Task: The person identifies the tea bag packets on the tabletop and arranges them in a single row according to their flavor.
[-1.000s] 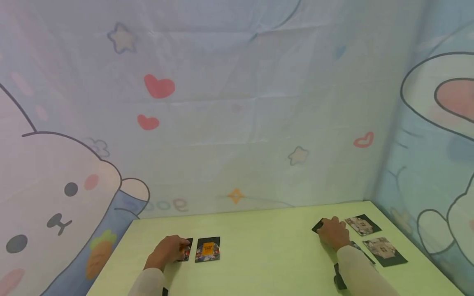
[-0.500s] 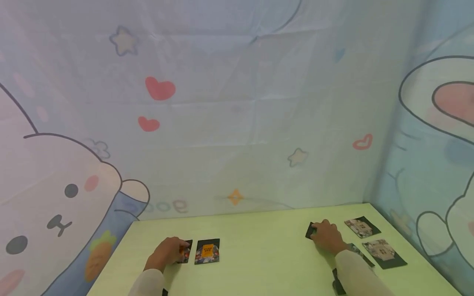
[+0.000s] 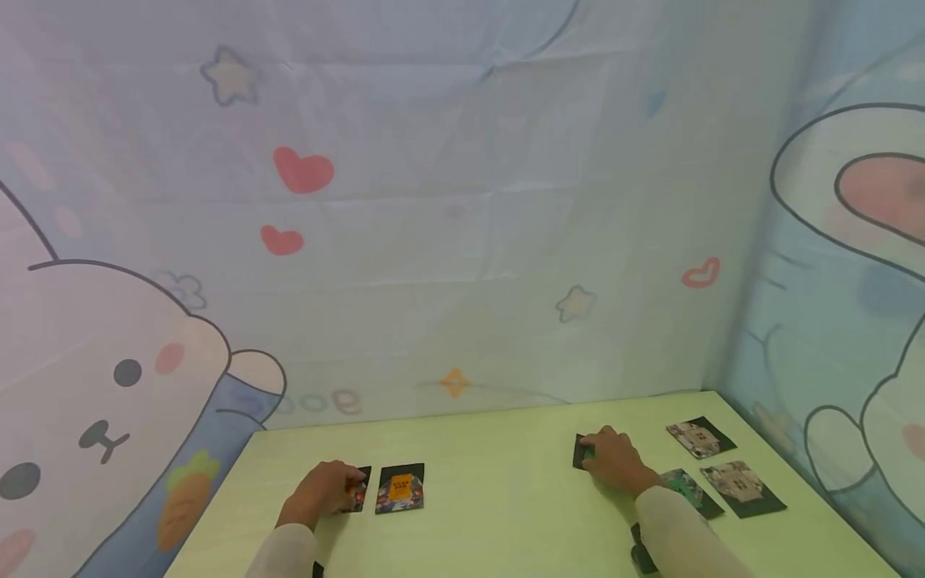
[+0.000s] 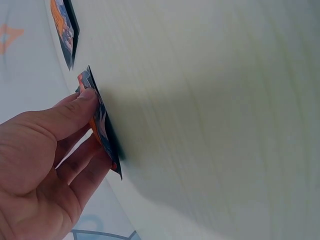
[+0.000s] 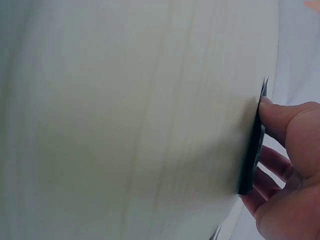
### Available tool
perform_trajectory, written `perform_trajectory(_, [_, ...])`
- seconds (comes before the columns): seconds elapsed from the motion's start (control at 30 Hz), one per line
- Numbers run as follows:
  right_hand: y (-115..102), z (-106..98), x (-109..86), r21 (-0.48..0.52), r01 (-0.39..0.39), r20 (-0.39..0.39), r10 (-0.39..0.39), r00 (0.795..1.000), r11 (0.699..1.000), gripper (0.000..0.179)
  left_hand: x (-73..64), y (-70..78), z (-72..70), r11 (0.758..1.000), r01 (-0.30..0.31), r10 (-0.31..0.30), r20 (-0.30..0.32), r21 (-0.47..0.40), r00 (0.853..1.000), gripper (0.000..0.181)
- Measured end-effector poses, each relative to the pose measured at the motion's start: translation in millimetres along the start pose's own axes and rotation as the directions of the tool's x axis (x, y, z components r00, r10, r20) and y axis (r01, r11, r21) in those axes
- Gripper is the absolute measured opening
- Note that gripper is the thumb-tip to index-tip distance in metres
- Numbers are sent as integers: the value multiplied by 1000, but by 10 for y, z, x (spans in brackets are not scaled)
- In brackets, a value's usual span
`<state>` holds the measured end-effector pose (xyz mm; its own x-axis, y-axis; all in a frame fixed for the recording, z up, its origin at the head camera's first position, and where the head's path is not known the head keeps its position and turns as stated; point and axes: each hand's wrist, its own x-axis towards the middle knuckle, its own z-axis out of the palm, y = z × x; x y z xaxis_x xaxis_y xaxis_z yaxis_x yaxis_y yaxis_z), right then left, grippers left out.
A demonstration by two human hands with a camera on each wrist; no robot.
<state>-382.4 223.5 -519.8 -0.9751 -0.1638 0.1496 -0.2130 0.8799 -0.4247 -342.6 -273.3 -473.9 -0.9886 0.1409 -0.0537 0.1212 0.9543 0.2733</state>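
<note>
My left hand (image 3: 323, 490) holds a flat dark packet with an orange label (image 4: 104, 129) by its edges, low over the table at the left. Thumb and fingers sit at opposite ends of it in the left wrist view. Just right of it lies a similar orange-labelled packet (image 3: 401, 488). Toward the right of the table, my right hand (image 3: 614, 461) grips a dark packet with some green on it (image 5: 253, 150) between thumb and fingers, close to the surface. Most of that packet's face is hidden by the hand in the head view.
On the right of the pale green table (image 3: 499, 498) lie a green-labelled packet (image 3: 686, 491) near my sleeve and two beige-labelled packets, a far one (image 3: 701, 437) and a near one (image 3: 740, 486). A cartoon-printed cloth (image 3: 448, 201) rises behind the table.
My right hand has moved left with its packet, away from the beige-labelled ones, and more of the green-labelled packet shows. The left hand stays at its packet.
</note>
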Motion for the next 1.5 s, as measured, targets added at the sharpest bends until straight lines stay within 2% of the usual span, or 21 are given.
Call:
perform_trajectory(0.63, [-435, 240, 73, 7, 85, 36, -85, 996, 996, 36, -72, -33, -3, 1000, 30, -30, -3, 4, 1000, 40])
perform_trajectory(1.17, [-974, 403, 48, 54, 153, 67, -157, 985, 987, 35, -99, -41, -25, 1000, -8, 8, -22, 10, 1000, 39])
perform_trajectory(1.37, [-1140, 451, 48, 55, 187, 64, -191, 980, 981, 35, -79, 2, -33, 1000, -13, 13, -21, 0, 1000, 40])
perform_trajectory(1.5, [-1234, 488, 41, 91, 201, 81, -208, 975, 975, 35, -71, 34, -20, 1000, -9, 10, -16, 10, 1000, 41])
